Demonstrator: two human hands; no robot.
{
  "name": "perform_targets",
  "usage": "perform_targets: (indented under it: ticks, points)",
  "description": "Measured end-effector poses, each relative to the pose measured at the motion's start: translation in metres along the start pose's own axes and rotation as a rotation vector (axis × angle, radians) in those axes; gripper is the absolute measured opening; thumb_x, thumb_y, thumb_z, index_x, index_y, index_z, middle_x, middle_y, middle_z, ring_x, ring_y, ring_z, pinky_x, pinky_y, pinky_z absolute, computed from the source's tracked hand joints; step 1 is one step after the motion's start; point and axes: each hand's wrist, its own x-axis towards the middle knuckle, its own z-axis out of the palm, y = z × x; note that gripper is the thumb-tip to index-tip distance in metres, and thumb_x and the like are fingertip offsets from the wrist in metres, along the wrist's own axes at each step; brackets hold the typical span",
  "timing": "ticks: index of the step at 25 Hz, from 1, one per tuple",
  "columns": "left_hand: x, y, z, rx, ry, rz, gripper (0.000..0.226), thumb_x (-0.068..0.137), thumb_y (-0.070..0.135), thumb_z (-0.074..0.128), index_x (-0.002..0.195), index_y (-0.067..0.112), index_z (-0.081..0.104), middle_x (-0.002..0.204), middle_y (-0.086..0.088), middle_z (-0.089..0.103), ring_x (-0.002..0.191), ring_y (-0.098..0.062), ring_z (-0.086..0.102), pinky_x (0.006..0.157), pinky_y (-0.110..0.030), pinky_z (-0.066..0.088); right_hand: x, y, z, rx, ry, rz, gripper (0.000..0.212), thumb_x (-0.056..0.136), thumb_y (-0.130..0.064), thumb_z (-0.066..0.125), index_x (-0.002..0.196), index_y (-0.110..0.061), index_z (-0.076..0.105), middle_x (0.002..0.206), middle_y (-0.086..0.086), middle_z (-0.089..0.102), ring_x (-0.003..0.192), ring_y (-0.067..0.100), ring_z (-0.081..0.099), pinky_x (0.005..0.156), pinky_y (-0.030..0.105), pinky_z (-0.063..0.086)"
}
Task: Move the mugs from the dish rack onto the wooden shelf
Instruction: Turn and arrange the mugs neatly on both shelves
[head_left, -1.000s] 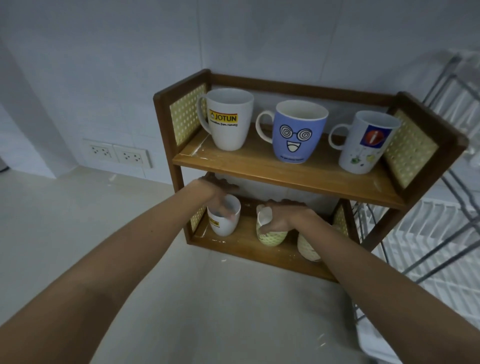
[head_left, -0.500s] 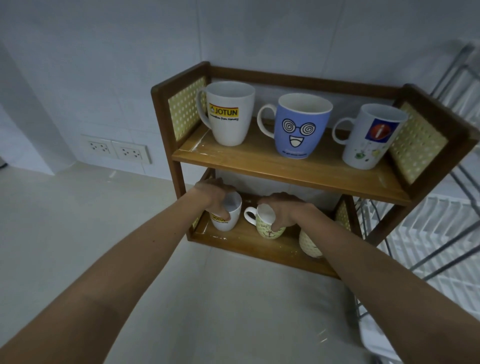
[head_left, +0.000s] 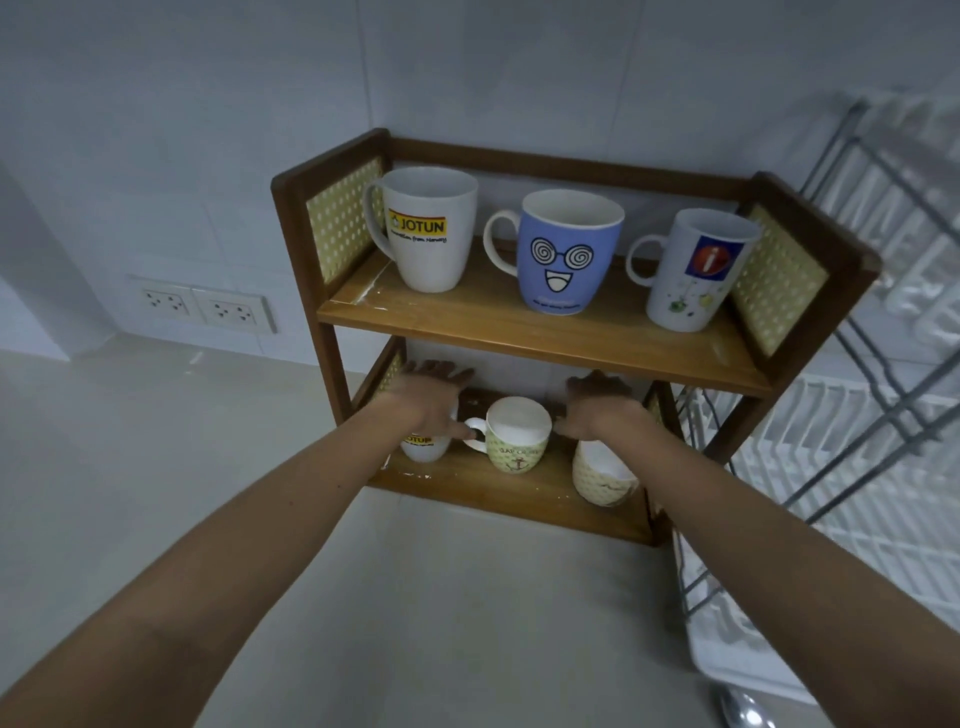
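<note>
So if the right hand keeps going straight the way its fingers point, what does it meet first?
Probably the back wall behind the lower shelf: the right hand points inward above the mugs, with nothing seen ahead. Depth is unclear.

home kitchen | dish rack (head_left: 857, 441) beside wooden shelf (head_left: 530, 332) of mugs | tiled wall, sockets (head_left: 208, 307)

Wall sockets (head_left: 208, 307), pale countertop (head_left: 156, 441)

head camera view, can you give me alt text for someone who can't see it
Two bare arms reach into the lower level of a wooden shelf, the left hand and right hand open on either side of a green mug. Three mugs stand on each level, and a dish rack sits to the right.
</note>
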Motion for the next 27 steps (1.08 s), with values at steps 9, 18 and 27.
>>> perform_targets:
  ticks: [9,18,27]
  points:
    - [0.029,0.076,0.012,-0.089,0.062,0.023,0.088,0.075,0.070,0.056,0.139,0.013,0.037,0.135,-0.010,0.054,0.117,-0.030,0.054,0.084,-0.037,0.046,-0.017,0.034,0.026,0.005,-0.168,0.115,0.074,0.081,-0.057,0.059,0.137,-0.011,0.044,0.139,0.012,0.050,0.123,0.032,0.050,0.095,0.038,0.046]
    - [0.027,0.078,0.013,-0.089,0.080,0.138,0.077,0.079,0.053,0.066,0.137,0.011,0.037,0.135,-0.010,0.053,0.118,-0.031,0.053,0.089,-0.039,0.047,-0.005,0.034,0.029,0.284,-0.205,-0.089,0.078,0.080,-0.025,0.066,0.145,-0.025,0.022,0.149,0.013,0.029,0.133,0.034,0.034,0.101,0.041,0.041]
    - [0.025,0.075,0.016,-0.074,0.076,0.160,0.078,0.081,0.051,0.065,0.141,0.012,0.033,0.135,-0.011,0.053,0.117,-0.031,0.054,0.088,-0.039,0.049,-0.008,0.040,0.032,0.180,-0.066,-0.001,0.065,0.077,-0.037,0.073,0.130,-0.014,0.045,0.131,0.011,0.051,0.116,0.029,0.052,0.079,0.031,0.044]
